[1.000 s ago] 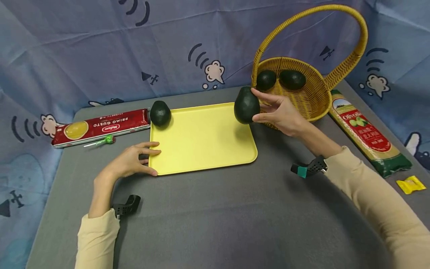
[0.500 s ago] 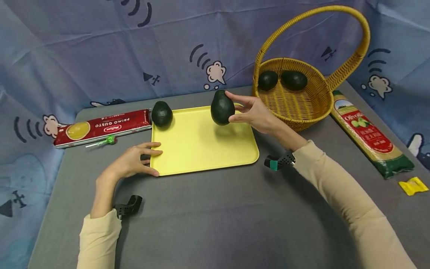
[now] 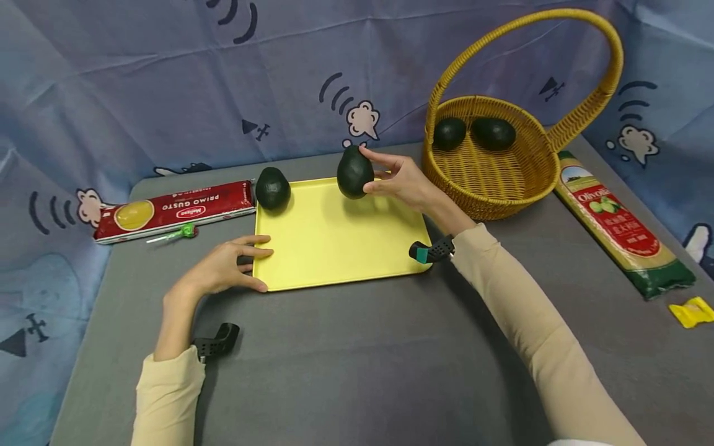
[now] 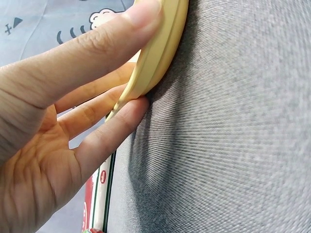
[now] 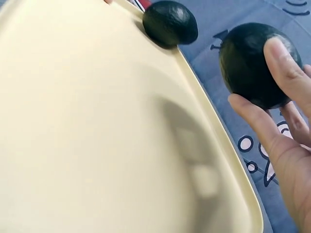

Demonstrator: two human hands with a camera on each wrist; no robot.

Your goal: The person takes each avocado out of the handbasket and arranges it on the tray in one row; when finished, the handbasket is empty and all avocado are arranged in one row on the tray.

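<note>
My right hand (image 3: pixel 404 181) grips a dark green avocado (image 3: pixel 352 173) above the back part of the yellow tray (image 3: pixel 334 251). In the right wrist view, thumb and fingers lie round the held avocado (image 5: pixel 248 65), which is apart from the tray, its shadow falling on it. Another avocado (image 3: pixel 273 188) rests at the tray's back left corner. At the front left corner, my left hand (image 3: pixel 225 267) holds the tray edge; the left wrist view has the thumb on the rim (image 4: pixel 163 48) and fingertips against its other side. Two avocados (image 3: pixel 493 134) lie inside the wicker basket (image 3: pixel 485 179).
The tall-handled basket stands at the back right. Beside it lies an Olivoila pasta packet (image 3: pixel 625 223), with a yellow wrapped candy (image 3: pixel 692 312) nearby. Left of the tray are a red spaghetti packet (image 3: pixel 178 210) and a green lollipop (image 3: pixel 188 231). A patterned cloth (image 3: pixel 307 62) hangs behind.
My right hand has carried the avocado leftward from beside the basket to over the tray. The left hand stays at the tray's corner.
</note>
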